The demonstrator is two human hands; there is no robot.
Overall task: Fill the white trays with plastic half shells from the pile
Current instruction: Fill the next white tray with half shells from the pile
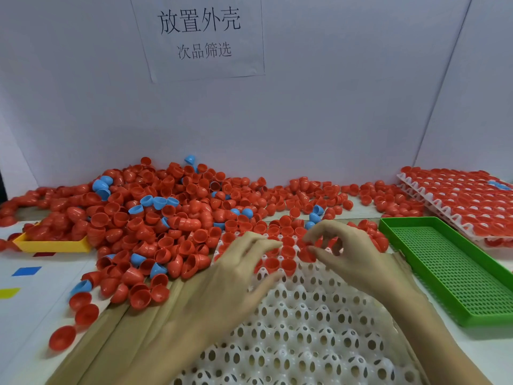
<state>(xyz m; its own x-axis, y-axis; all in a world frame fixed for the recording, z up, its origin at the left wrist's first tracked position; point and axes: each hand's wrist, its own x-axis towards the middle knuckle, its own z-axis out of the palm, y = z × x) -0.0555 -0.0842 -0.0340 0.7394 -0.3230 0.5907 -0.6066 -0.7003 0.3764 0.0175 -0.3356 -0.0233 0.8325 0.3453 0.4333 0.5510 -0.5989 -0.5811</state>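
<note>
Glossy red half shells (pixel 155 215) heap beside your perforated white tray (pixel 305 323), its far cups filled, while your right hand (pixel 358 257) pinches one red shell (pixel 306 254) over them and your left hand (pixel 236 276) rests loose-fingered, holding nothing.

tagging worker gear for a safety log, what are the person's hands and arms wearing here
Nothing that the head view shows. The left hand and the right hand are bare: no gloves, rings or finger cots visible. Both forearms are bare too, with no sleeve, watch or wristband in view down to the bottom edge of the picture. No markings show on them.
</note>
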